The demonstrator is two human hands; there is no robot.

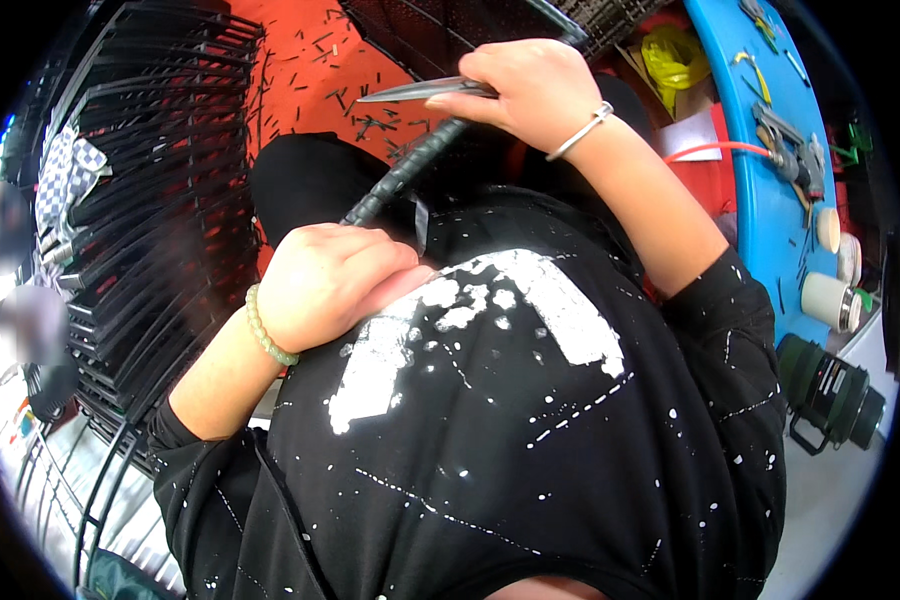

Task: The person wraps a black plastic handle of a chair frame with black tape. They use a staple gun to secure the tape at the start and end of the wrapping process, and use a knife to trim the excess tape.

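Observation:
My left hand is closed near my belly, round the lower end of a black bar with a spiral-wrapped surface. The bar slants up and to the right, and its far part passes behind my right hand. In that hand a pointed metal blade is gripped between thumb and fingers, its tip directed left above the bar. The blade's handle is hidden in my palm, so I cannot tell its exact kind. A thin grey strip hangs beside the bar, near my left fingers.
Stacked black metal frames line the left side. Small black scraps litter the red floor. At right, a blue table carries an air tool with a red hose, pliers and a white cup. A large black cylinder stands nearby.

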